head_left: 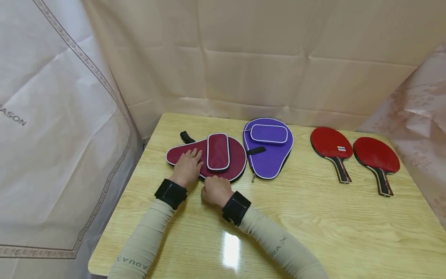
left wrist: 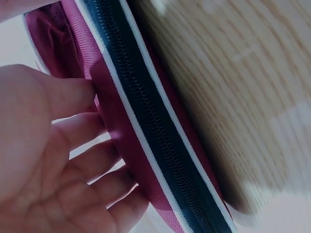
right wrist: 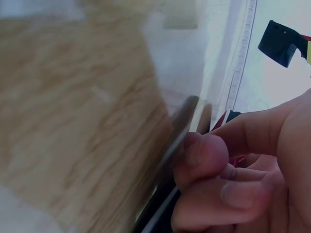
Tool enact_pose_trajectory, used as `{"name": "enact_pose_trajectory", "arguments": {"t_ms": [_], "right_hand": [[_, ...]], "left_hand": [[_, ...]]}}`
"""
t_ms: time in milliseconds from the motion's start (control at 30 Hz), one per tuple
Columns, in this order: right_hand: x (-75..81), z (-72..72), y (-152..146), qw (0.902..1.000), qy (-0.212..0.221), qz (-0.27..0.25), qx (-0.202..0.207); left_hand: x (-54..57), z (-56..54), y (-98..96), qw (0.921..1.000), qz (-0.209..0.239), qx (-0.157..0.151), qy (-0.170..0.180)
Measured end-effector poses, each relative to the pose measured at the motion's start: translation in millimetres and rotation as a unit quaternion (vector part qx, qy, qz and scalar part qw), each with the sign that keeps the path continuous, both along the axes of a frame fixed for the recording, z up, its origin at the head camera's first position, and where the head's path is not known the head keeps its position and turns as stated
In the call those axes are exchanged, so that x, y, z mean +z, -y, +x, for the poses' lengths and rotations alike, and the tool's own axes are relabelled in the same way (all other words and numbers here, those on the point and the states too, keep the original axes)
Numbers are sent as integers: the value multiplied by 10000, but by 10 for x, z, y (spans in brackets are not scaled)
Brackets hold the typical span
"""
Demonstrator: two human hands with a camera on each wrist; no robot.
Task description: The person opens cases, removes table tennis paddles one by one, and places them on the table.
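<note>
A maroon table tennis bat case (head_left: pixel 238 159) with white piping lies flat on the table, its round end to the right and a small pocket (head_left: pixel 218 152) on top. My left hand (head_left: pixel 189 166) rests on the narrower part, fingers spread and fairly straight. Along the side of the case runs a dark zipper (left wrist: pixel 146 116), closed where the left wrist view shows it. At the near edge, my right hand (head_left: pixel 216 191) has its fingers curled, and thumb and forefinger pinch at the zipper line. Those fingers hide the zipper pull.
A purple bat case (head_left: pixel 266 161) lies just right of the maroon one, its zipper pull (head_left: pixel 253 178) hanging at the near edge. Two red bats (head_left: pixel 329 142) (head_left: pixel 374 154) lie farther right on the wooden table (head_left: pixel 313 228). Cloth (head_left: pixel 254 58) hangs behind.
</note>
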State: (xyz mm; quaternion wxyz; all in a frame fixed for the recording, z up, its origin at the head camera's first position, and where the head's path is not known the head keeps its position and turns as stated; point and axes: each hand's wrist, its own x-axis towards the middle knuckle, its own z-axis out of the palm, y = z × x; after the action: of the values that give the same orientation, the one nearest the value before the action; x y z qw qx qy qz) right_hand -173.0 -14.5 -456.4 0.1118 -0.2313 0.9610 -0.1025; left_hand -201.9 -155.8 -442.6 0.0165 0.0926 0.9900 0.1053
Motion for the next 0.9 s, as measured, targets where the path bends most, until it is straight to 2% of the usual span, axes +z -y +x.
{"name": "enact_pose_trajectory", "arguments": {"t_ms": [267, 567, 767, 900], "right_hand": [[-17, -14, -59, 9998, -77, -102, 149], [-69, -107, -175, 9984, -186, -146, 514], [-62, -202, -317, 9922, -183, -192, 1219], [-14, -307, -471, 9787, -83, -152, 2048]], "left_hand": [[6, -1, 14, 9993, 290, 183, 164], [44, 36, 0, 9983, 492, 297, -18], [92, 56, 39, 9961, 692, 519, -199], [92, 58, 57, 9956, 740, 517, -229]]}}
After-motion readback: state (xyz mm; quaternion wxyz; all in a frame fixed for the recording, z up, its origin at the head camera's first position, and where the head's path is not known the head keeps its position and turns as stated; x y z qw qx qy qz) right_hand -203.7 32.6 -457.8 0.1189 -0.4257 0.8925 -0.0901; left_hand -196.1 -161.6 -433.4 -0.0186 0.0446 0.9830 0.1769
